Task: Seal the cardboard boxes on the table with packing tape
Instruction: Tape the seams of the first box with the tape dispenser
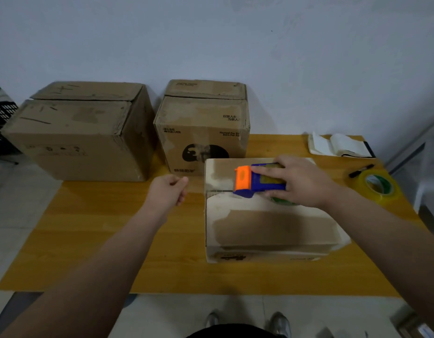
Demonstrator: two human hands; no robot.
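Right hand (301, 181) is clamped down over the tape dispenser (257, 180), palm on its blue body, and the dispenser sits on top of the near box (272, 228), right under that hand. Left hand (168, 191) hovers above the desk (113, 240), apart from everything, fingers loosely curled with nothing in them that I can see. What matters here is the seam (218, 190). It runs straight across the lid from my left hand's side to my right hand's side, and the dispenser lies along that same line. Its orange nose points at my left hand and sits close to the box edge on that side. So I reckon the coming stroke has to follow that line, with my right hand doing the pulling. My left hand is just off the box's near-side edge and is the nearer one to pin that end down. I can't tell whether tape already lies on the seam. Beyond my left hand wait the large box (77, 137) and the printed box (201, 125), flaps closed, and a spare tape roll (378, 187) lies just past my right wrist.
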